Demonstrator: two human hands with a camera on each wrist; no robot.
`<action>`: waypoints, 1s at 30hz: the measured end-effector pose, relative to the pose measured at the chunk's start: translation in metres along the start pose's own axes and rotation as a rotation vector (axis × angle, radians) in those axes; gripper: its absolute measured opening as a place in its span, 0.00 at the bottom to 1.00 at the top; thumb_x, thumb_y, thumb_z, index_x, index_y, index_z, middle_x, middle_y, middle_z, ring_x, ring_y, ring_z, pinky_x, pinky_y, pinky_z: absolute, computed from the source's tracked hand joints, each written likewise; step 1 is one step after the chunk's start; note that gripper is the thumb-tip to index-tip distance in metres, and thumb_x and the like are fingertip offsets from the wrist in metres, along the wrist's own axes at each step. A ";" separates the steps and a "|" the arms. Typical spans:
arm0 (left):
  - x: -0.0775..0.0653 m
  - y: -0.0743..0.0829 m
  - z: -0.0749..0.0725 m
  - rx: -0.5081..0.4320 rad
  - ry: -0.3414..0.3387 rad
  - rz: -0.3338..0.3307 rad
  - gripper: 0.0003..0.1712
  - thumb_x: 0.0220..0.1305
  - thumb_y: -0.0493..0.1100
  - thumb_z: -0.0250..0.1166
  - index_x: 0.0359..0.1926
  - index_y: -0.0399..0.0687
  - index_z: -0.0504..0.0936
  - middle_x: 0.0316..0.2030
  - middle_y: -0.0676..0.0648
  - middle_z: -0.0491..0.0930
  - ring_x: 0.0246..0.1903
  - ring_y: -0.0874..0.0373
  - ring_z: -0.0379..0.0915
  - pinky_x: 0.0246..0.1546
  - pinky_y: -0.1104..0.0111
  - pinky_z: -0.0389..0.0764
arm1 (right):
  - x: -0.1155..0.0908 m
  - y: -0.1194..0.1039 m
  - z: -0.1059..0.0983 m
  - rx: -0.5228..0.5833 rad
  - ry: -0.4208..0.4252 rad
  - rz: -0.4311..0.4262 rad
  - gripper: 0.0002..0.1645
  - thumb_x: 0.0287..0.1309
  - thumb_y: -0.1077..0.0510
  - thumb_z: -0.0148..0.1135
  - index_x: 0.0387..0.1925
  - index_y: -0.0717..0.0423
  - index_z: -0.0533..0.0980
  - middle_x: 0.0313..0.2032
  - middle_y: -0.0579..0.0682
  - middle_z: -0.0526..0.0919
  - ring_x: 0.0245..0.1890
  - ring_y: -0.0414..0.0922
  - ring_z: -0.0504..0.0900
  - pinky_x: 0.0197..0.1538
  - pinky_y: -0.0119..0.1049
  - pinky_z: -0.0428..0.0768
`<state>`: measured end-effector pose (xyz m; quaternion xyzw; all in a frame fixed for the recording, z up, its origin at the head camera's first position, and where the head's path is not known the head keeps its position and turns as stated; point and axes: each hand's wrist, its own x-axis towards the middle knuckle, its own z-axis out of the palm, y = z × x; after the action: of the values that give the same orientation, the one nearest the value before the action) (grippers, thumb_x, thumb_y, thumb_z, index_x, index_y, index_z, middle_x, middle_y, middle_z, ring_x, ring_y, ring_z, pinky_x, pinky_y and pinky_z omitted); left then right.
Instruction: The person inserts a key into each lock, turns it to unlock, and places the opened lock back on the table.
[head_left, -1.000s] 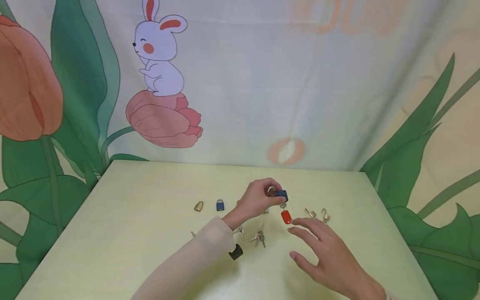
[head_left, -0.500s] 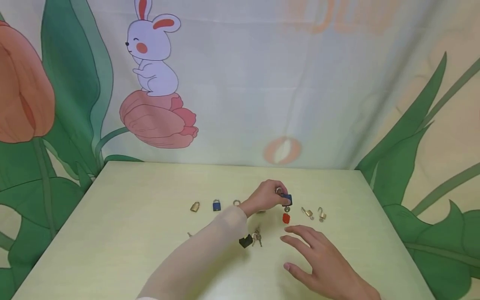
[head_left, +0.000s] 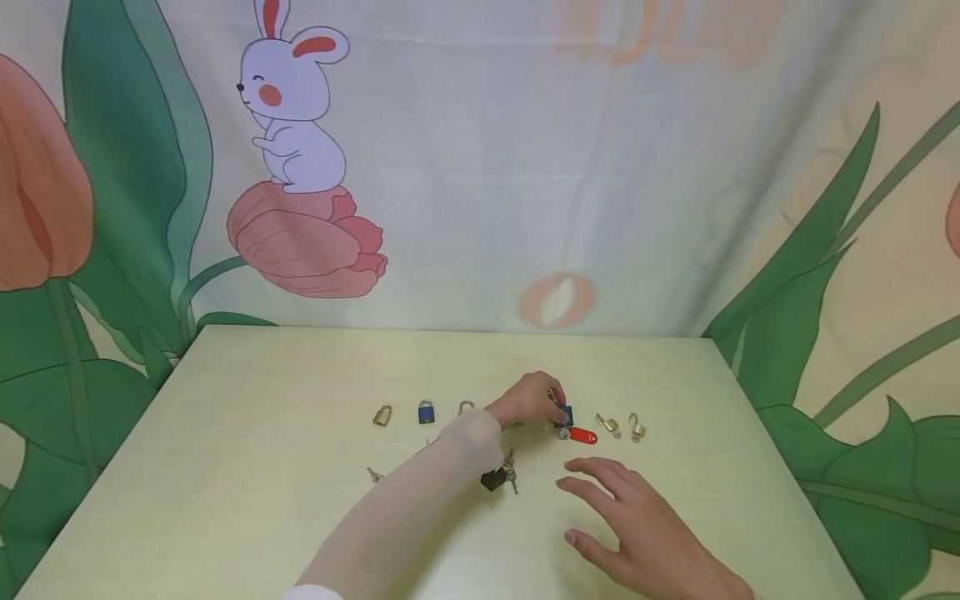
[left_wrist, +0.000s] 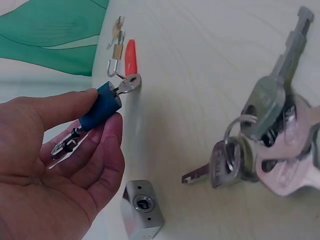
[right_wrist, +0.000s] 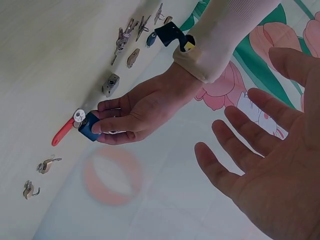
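My left hand [head_left: 529, 400] pinches a blue padlock [left_wrist: 101, 106] between thumb and fingers, low over the right-middle part of the table. A key [left_wrist: 130, 83] sticks out of the padlock's keyhole end. From its ring a red key tag [head_left: 583, 436] reaches out to the right along the tabletop. My right hand [head_left: 641, 521] is held nearer the front with fingers spread, holding nothing. Beneath the left hand stands a silver padlock [left_wrist: 142, 210], mostly hidden in the head view.
Right of the held padlock lie two brass padlocks [head_left: 609, 425] with raised shackles and keys. A brass padlock [head_left: 383, 415] and another blue padlock [head_left: 426, 412] stand to the left. Bunches of keys [left_wrist: 265, 120] lie nearer the front, partly behind the left sleeve [head_left: 420, 500].
The left hand has moved right and lowered the blue padlock toward the table. Its red tag, hanging down before, now extends sideways. My right hand stays spread and nearly still.
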<state>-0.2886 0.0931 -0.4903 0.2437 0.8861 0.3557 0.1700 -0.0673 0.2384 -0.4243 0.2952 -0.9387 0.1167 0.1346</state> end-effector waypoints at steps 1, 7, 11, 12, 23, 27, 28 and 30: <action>0.002 -0.001 0.001 0.005 0.001 0.001 0.10 0.56 0.43 0.73 0.38 0.46 0.85 0.39 0.49 0.82 0.33 0.60 0.73 0.31 0.74 0.74 | 0.000 0.000 0.000 -0.001 -0.003 0.003 0.28 0.59 0.36 0.64 0.60 0.34 0.73 0.63 0.34 0.71 0.61 0.36 0.72 0.58 0.42 0.79; 0.010 -0.001 0.004 0.065 -0.003 0.035 0.09 0.57 0.44 0.73 0.37 0.45 0.86 0.36 0.50 0.83 0.31 0.61 0.73 0.30 0.74 0.73 | -0.001 0.001 -0.001 0.010 -0.015 0.021 0.27 0.60 0.36 0.63 0.59 0.33 0.73 0.63 0.33 0.71 0.62 0.35 0.72 0.58 0.42 0.78; 0.011 0.001 0.005 0.129 -0.025 0.065 0.09 0.60 0.44 0.71 0.38 0.45 0.86 0.37 0.50 0.84 0.31 0.62 0.72 0.32 0.74 0.73 | -0.002 0.001 0.001 0.021 0.006 0.002 0.26 0.60 0.38 0.64 0.59 0.34 0.74 0.62 0.34 0.72 0.62 0.36 0.72 0.58 0.41 0.79; 0.011 0.002 0.005 0.146 -0.029 0.071 0.09 0.61 0.45 0.70 0.39 0.45 0.86 0.37 0.50 0.84 0.32 0.62 0.72 0.33 0.74 0.73 | -0.002 0.001 0.001 0.024 0.014 -0.005 0.26 0.60 0.38 0.64 0.59 0.34 0.74 0.62 0.35 0.72 0.62 0.36 0.72 0.58 0.41 0.79; 0.009 0.001 0.003 0.271 -0.020 0.090 0.13 0.64 0.49 0.68 0.45 0.49 0.84 0.47 0.50 0.83 0.42 0.59 0.76 0.44 0.67 0.78 | -0.004 0.001 -0.002 0.013 -0.017 0.046 0.26 0.61 0.36 0.62 0.59 0.33 0.73 0.62 0.33 0.71 0.62 0.35 0.71 0.59 0.41 0.78; 0.009 -0.001 0.003 0.231 0.005 0.086 0.15 0.63 0.48 0.68 0.48 0.48 0.83 0.52 0.48 0.82 0.43 0.58 0.75 0.47 0.67 0.77 | -0.002 0.002 -0.006 0.007 -0.019 0.055 0.27 0.60 0.37 0.64 0.60 0.35 0.74 0.62 0.34 0.72 0.62 0.37 0.72 0.60 0.42 0.78; 0.009 -0.001 0.002 0.226 0.014 0.089 0.15 0.63 0.48 0.68 0.49 0.48 0.83 0.53 0.48 0.81 0.44 0.57 0.75 0.48 0.67 0.77 | -0.002 0.003 -0.007 0.006 -0.018 0.059 0.27 0.60 0.37 0.64 0.60 0.35 0.74 0.62 0.34 0.72 0.62 0.37 0.72 0.60 0.42 0.78; 0.007 0.001 -0.001 0.205 0.032 0.095 0.16 0.64 0.48 0.67 0.51 0.48 0.82 0.54 0.48 0.81 0.47 0.56 0.76 0.50 0.66 0.77 | -0.001 0.004 -0.011 0.004 -0.007 0.069 0.28 0.60 0.38 0.64 0.60 0.35 0.73 0.62 0.35 0.72 0.62 0.38 0.72 0.59 0.44 0.78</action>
<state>-0.2941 0.0968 -0.4902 0.2961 0.9078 0.2747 0.1129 -0.0668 0.2457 -0.4149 0.2636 -0.9485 0.1221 0.1264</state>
